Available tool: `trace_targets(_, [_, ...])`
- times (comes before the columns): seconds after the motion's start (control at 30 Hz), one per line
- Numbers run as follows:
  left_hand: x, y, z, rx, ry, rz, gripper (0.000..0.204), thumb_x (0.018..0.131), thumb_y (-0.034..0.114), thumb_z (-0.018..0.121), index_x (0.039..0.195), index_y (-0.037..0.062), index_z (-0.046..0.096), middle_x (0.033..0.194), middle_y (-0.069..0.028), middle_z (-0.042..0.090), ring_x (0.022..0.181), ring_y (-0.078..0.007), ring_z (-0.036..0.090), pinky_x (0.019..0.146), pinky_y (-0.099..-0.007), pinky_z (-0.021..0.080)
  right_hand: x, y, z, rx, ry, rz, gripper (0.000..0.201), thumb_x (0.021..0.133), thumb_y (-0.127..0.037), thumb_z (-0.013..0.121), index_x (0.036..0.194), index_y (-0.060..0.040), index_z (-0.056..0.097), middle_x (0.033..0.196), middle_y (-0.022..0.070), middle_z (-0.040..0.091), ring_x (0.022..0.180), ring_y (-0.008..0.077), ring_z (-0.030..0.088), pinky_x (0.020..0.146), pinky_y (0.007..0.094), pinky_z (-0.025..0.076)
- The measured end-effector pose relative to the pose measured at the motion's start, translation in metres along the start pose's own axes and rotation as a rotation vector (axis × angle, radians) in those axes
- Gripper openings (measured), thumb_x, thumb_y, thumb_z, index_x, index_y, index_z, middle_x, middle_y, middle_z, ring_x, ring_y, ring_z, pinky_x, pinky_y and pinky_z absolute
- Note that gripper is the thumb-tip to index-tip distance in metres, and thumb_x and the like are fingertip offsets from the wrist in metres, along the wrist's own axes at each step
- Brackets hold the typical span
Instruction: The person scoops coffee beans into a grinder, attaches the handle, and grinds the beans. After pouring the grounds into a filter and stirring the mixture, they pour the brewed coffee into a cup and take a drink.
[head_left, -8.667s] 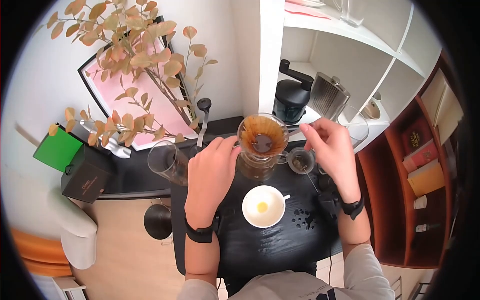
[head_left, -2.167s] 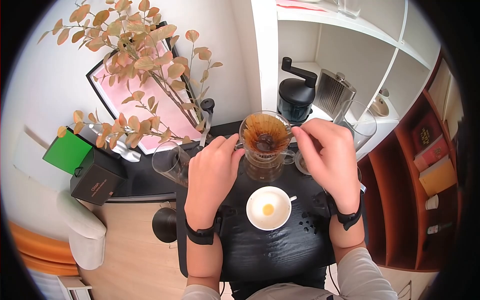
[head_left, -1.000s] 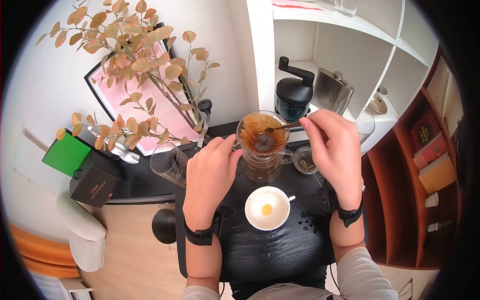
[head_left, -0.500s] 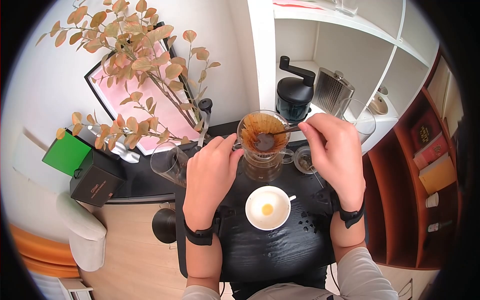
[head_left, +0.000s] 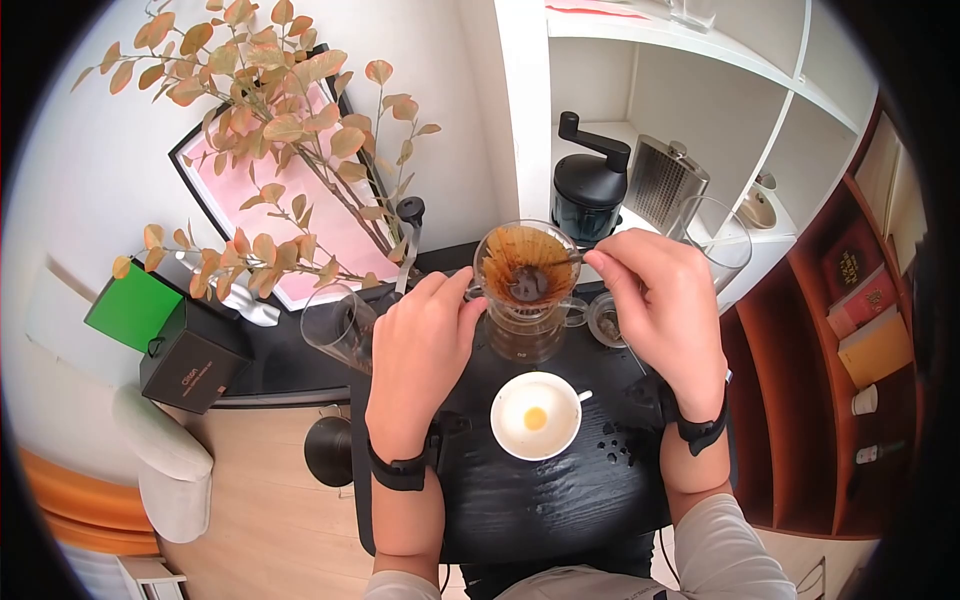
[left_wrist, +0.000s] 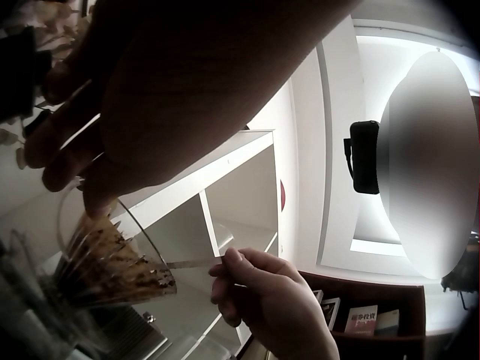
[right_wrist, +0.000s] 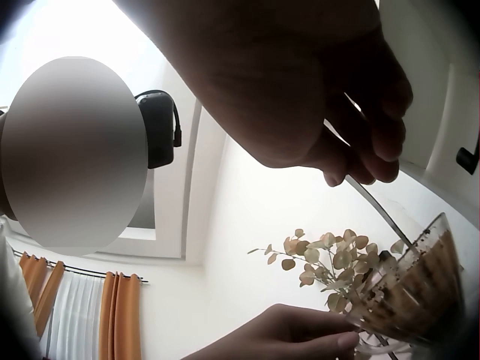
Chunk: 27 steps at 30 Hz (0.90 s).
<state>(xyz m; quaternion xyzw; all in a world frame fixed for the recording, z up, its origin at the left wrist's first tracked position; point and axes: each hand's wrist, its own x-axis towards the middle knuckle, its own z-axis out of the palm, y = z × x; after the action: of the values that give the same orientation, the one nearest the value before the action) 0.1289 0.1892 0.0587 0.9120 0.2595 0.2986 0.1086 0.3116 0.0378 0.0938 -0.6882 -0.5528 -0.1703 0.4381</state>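
A glass dripper (head_left: 527, 268) lined with a brown-stained filter, dark wet grounds at its bottom, stands on a glass server (head_left: 524, 340). My left hand (head_left: 420, 350) pinches the dripper's handle at its left side. The right hand (head_left: 665, 310) pinches a thin spoon (head_left: 568, 258) whose lower end reaches into the filter; in the right wrist view the spoon's shaft (right_wrist: 382, 211) slants down to the dripper (right_wrist: 420, 289). Nearer the body, a white cup (head_left: 535, 440) with a little yellow liquid sits on the black table (head_left: 530, 510).
A small glass vessel (head_left: 606, 320) stands right of the server, partly behind the right hand. A tall glass (head_left: 335, 325) is at the left. Water drops (head_left: 615, 445) lie right of the cup. Behind stand a black grinder (head_left: 590, 190) and a metal flask (head_left: 670, 180) on a white shelf.
The spoon's tip, raised near the filter's rim a second ago, went down into the filter. Since half a second ago my right hand has shifted slightly left. My left hand stays at the handle.
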Motion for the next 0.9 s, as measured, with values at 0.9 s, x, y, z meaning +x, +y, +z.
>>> trace_targets(0.9, [0.001,0.002,-0.002,0.034,0.003,0.04,0.022,0.097,0.015,0.072,0.114,0.0023,0.074,0.089,-0.0123,0.068,0.079,-0.036,0.07,0.067,-0.0448,0.056,-0.004,-0.014,0.019,-0.075,0.043,-0.236,0.021,0.088,-0.008,0.076,0.075,-0.0042,0.06,0.067,0.0093,0.058,0.059,0.0314,0.062,0.051,0.0412,0.049])
